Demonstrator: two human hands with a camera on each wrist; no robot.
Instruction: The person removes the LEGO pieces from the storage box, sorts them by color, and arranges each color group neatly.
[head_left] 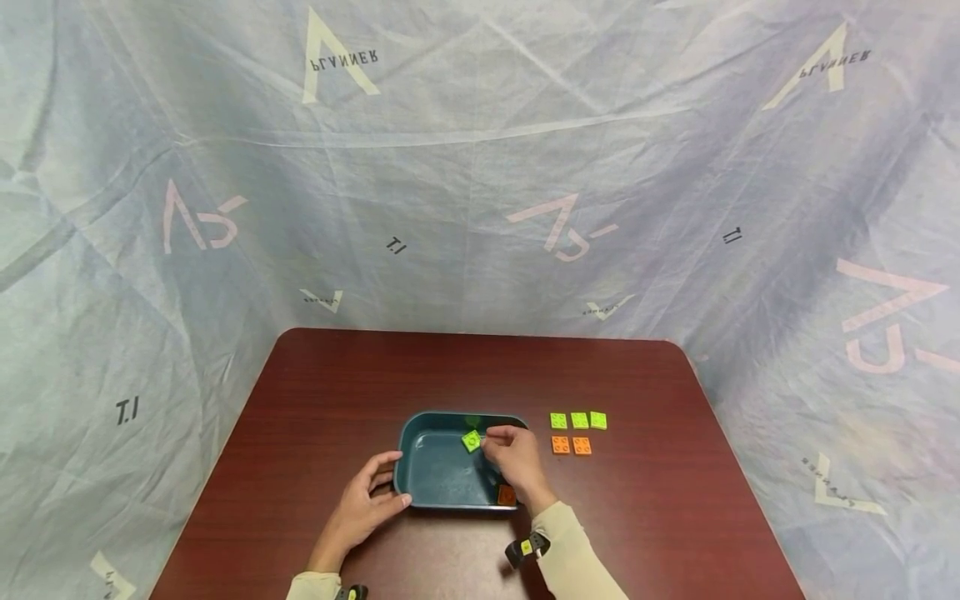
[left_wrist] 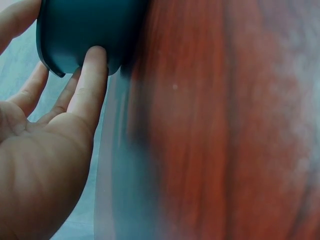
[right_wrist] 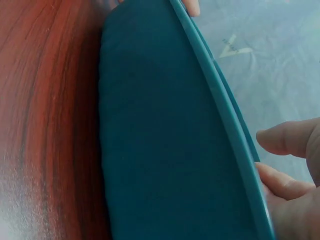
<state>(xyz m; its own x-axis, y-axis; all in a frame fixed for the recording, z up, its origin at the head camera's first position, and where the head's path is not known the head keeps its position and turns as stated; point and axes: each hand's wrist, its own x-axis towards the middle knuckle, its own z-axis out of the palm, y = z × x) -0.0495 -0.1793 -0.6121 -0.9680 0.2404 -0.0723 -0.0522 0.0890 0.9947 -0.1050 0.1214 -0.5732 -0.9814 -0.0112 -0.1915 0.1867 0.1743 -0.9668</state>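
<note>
A dark teal tray (head_left: 442,505) sits on the table. At its left end my left hand (head_left: 360,506) holds it, the thumb against the outer wall and the fingers by the rim; the left wrist view shows this thumb (left_wrist: 92,85) on the tray wall. Over the tray's right part hovers my right hand (head_left: 517,461), fingertips bent downward beside a lime green toy building block (head_left: 471,441) inside. An orange block (head_left: 506,496) lies in the tray's near right corner. In the right wrist view the right thumb (right_wrist: 285,138) stands apart from the finger below; the other fingertips are hidden behind the tray's rim.
Right of the tray, three lime green blocks (head_left: 579,421) form a row, with two orange blocks (head_left: 572,446) in front. The brown wooden table (head_left: 330,375) has rounded far corners. Grey printed sheeting (head_left: 465,275) hangs behind it and on both sides.
</note>
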